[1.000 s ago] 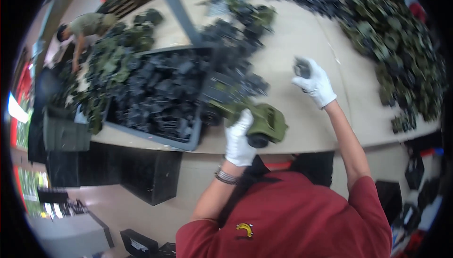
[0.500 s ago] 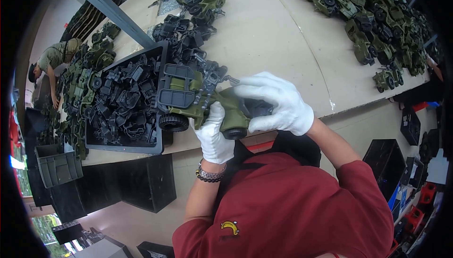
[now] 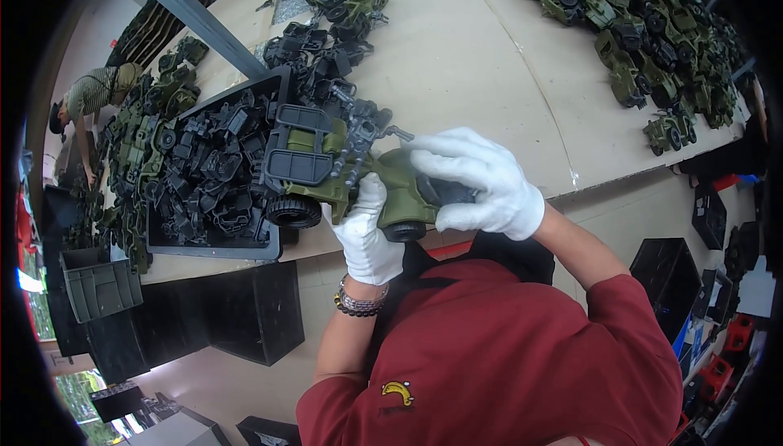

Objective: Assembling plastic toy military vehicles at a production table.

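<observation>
An olive-green toy army vehicle with black wheels and dark grey racks is held over the table's near edge. My gloved left hand grips its underside, with the thumb up along the near side between the wheels. My gloved right hand is closed round the vehicle's right end, fingers over the top and thumb below. Between those fingers shows a dark grey part, mostly covered by the glove. Grey handlebar-like pieces stick up from the vehicle's middle.
Left of my hands, a black bin brims with dark plastic parts. More loose dark parts lie behind it. Green toy vehicles are heaped at the far right of the table. Another person bends over at the far left.
The vehicle and my left hand have shifted slightly left. My right hand has moved a little right and down, still at the vehicle's right end.
</observation>
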The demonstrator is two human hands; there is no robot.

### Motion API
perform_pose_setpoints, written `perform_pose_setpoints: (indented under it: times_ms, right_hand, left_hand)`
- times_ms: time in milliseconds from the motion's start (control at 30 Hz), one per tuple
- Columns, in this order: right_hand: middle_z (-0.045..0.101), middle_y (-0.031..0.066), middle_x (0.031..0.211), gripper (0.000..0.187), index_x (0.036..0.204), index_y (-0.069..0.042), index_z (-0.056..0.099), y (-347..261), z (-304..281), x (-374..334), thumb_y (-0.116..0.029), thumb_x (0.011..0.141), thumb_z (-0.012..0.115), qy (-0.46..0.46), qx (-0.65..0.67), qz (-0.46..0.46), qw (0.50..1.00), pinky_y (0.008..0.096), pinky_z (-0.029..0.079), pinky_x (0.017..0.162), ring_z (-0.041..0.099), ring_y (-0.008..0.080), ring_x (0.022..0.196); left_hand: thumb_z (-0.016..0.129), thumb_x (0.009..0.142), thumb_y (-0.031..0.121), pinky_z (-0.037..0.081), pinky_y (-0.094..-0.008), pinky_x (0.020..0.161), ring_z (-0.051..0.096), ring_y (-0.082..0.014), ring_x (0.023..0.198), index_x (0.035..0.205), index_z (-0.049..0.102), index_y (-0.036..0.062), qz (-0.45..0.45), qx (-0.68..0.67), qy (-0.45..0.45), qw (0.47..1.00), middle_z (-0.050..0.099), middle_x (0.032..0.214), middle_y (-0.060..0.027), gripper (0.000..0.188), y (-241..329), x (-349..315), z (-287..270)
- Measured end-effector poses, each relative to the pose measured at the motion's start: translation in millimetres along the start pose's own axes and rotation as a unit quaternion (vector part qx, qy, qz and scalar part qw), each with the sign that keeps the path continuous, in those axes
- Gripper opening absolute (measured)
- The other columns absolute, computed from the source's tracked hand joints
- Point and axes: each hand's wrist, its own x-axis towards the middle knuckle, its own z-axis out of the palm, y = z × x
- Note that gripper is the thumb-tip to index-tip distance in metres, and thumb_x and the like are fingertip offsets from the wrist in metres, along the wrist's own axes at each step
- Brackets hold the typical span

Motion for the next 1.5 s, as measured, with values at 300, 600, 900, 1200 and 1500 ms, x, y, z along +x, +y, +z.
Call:
perform_pose_setpoints:
  times_ms: [300, 600, 900, 1200, 1500]
  right_hand:
    - [0.056, 0.0226, 0.133, 0.073, 0.131, 0.000, 0.056, -11, -16, -1, -0.033, 0.071, 0.081, -0.052, -0.090, -0.004, 0.995, 0.0481, 0.045, 0.101, 0.054, 0.0440, 0.119]
    - [0.057, 0.0223, 0.126, 0.078, 0.122, -0.004, 0.056, -20, -11, 21, -0.055, 0.067, 0.079, 0.145, -0.193, -0.068, 0.968, 0.0474, 0.047, 0.089, 0.057, 0.0407, 0.103]
    - [0.066, 0.0159, 0.110, 0.059, 0.105, -0.007, 0.062, 12, -25, 72, -0.052, 0.071, 0.077, 0.113, -0.173, -0.088, 0.974, 0.0419, 0.048, 0.079, 0.062, 0.0345, 0.091]
    - [0.042, 0.0145, 0.152, 0.069, 0.145, -0.009, 0.042, 160, -9, 148, -0.044, 0.088, 0.063, 0.071, -0.076, 0.160, 0.982, 0.0449, 0.041, 0.105, 0.050, 0.0343, 0.127]
    - [0.042, 0.0165, 0.149, 0.076, 0.138, -0.021, 0.053, 276, 68, 202, -0.046, 0.071, 0.081, -0.079, -0.277, 0.336, 0.897, 0.0461, 0.045, 0.103, 0.051, 0.0419, 0.126]
  left_hand:
    - [0.064, 0.096, 0.012, 0.052, -0.0345, 0.094, 0.064, -0.0186, 0.107, 0.120, 0.061, 0.0029, 0.056, 0.126, -0.060, 0.989, 0.065, 0.116, -0.0087, 0.026, 2, 2, 19]
    - [0.054, 0.099, 0.047, 0.047, -0.0373, 0.097, 0.059, -0.0225, 0.110, 0.124, 0.060, 0.0113, -0.316, -0.328, -0.029, 0.890, 0.064, 0.119, -0.0056, 0.044, 15, 5, 74]
    - [0.041, 0.100, 0.056, 0.047, -0.0421, 0.097, 0.058, -0.0228, 0.112, 0.128, 0.055, 0.0157, -0.318, -0.251, 0.018, 0.914, 0.061, 0.122, -0.0051, 0.051, 25, 33, 76]
    - [0.045, 0.098, 0.061, 0.050, -0.0515, 0.097, 0.059, -0.0288, 0.110, 0.119, 0.057, 0.0093, -0.022, -0.010, 0.010, 1.000, 0.059, 0.117, -0.0122, 0.057, 185, 172, -7]
    - [0.056, 0.098, 0.039, 0.031, -0.0552, 0.115, 0.026, -0.0449, 0.143, 0.149, 0.021, -0.0054, 0.184, 0.066, 0.245, 0.950, 0.017, 0.157, -0.0291, 0.076, 289, 222, -84]
